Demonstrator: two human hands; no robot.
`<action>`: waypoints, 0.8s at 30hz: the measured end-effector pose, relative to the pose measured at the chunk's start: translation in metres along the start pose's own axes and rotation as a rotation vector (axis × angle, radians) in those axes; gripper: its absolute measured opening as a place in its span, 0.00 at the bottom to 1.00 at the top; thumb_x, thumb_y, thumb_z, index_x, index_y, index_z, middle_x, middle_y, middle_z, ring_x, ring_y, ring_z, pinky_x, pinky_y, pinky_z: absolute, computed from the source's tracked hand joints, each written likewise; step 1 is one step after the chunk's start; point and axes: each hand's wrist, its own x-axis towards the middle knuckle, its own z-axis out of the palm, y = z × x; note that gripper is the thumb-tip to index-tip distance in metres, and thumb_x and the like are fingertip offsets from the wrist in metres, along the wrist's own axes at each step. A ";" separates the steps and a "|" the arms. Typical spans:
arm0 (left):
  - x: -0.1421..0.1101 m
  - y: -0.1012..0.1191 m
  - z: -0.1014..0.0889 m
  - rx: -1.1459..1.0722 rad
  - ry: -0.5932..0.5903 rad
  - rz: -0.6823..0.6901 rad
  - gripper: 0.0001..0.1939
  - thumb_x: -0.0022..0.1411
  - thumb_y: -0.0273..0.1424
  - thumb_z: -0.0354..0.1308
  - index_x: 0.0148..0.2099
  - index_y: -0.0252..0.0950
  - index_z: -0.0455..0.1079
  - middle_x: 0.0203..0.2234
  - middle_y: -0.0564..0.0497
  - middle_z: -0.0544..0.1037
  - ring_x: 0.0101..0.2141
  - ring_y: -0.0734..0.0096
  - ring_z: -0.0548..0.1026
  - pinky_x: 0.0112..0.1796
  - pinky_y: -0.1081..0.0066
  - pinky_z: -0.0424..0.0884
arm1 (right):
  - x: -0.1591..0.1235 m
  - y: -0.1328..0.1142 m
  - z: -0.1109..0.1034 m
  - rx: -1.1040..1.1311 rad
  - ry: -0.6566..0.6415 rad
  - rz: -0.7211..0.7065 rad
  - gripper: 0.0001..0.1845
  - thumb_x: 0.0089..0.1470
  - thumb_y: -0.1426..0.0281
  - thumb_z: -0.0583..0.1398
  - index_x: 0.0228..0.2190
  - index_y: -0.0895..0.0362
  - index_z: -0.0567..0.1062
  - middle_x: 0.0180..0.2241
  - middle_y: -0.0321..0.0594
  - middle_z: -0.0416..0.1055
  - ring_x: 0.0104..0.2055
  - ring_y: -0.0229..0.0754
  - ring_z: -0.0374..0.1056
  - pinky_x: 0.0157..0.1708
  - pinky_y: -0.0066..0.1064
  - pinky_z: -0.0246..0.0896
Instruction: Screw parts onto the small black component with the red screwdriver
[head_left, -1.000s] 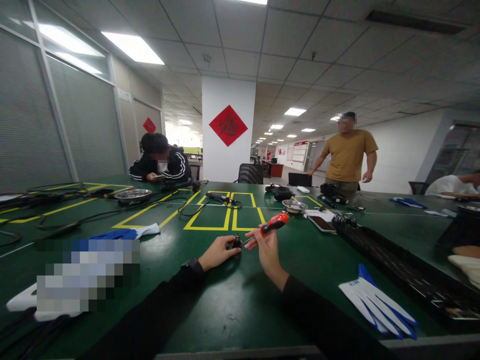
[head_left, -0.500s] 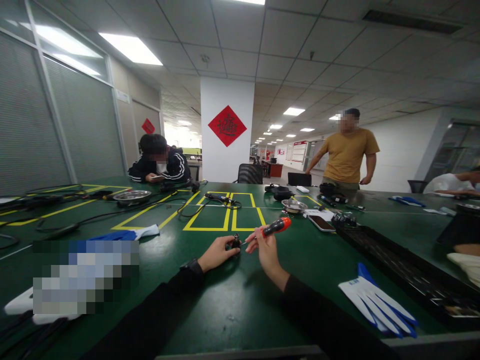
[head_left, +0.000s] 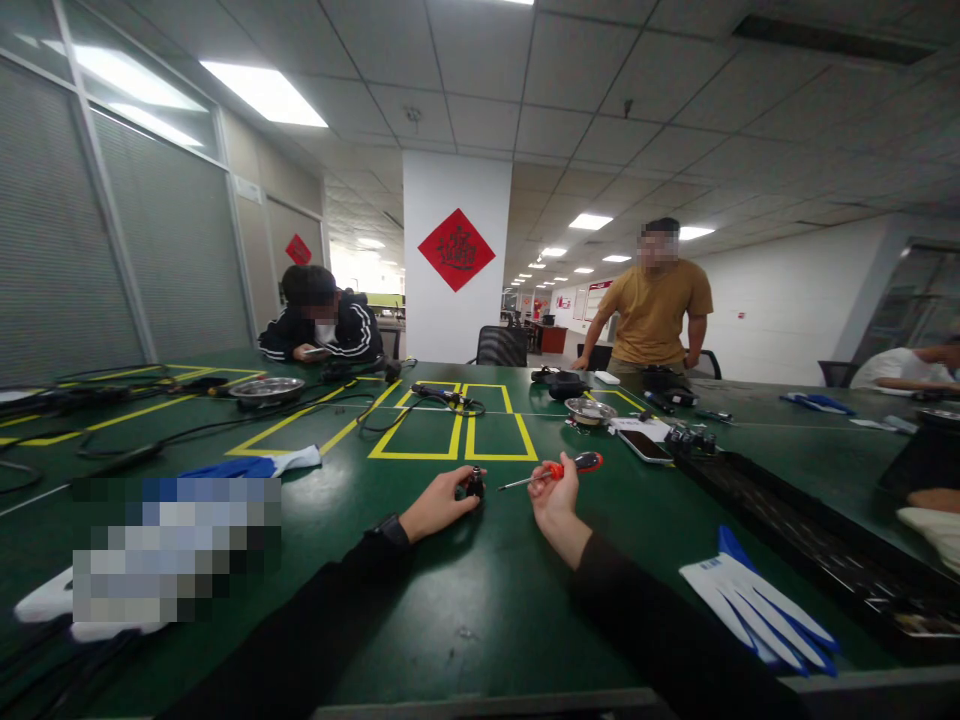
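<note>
My left hand [head_left: 442, 505] is closed around a small dark cylindrical part [head_left: 475, 483], held upright just over the green table [head_left: 420, 620]; its exact kind is too small to make out. In my right hand [head_left: 556, 495] is a screwdriver [head_left: 589, 462] with a red and black handle, its metal shaft pointing left. A short gap separates the screwdriver's tip from the dark part. My right fingers wrap the front of the handle.
White and blue gloves [head_left: 757, 600] lie at the right, beside a long black tray [head_left: 810, 540] of small parts. Behind are a phone [head_left: 643, 447], a metal bowl [head_left: 590, 411] and cables [head_left: 375, 415]. A person [head_left: 656, 310] stands across the table; another [head_left: 322, 320] sits left.
My right hand has drawn back to the right and turned, taking the screwdriver's tip away from the dark part. The standing person has shifted left and leans nearer the table.
</note>
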 end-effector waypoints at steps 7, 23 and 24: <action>-0.001 -0.007 0.002 0.020 0.077 -0.012 0.31 0.47 0.32 0.61 0.54 0.36 0.59 0.37 0.50 0.71 0.37 0.68 0.69 0.41 0.67 0.65 | 0.007 0.003 -0.006 -0.022 -0.001 0.002 0.17 0.47 0.56 0.52 0.18 0.55 0.59 0.10 0.27 0.58 0.09 0.31 0.52 0.08 0.22 0.44; 0.004 -0.013 -0.008 -0.187 0.007 -0.016 0.30 0.51 0.30 0.57 0.57 0.38 0.56 0.43 0.48 0.73 0.44 0.67 0.69 0.50 0.66 0.58 | 0.013 -0.003 -0.002 -0.096 -0.060 0.023 0.18 0.49 0.54 0.53 0.26 0.57 0.65 0.10 0.23 0.55 0.08 0.28 0.47 0.06 0.19 0.40; 0.005 -0.016 -0.011 -0.199 0.043 -0.046 0.27 0.54 0.32 0.54 0.56 0.37 0.57 0.44 0.48 0.73 0.45 0.67 0.69 0.49 0.66 0.59 | 0.016 -0.004 -0.003 -0.094 -0.042 -0.002 0.16 0.49 0.55 0.54 0.27 0.56 0.65 0.12 0.24 0.59 0.08 0.27 0.49 0.06 0.18 0.43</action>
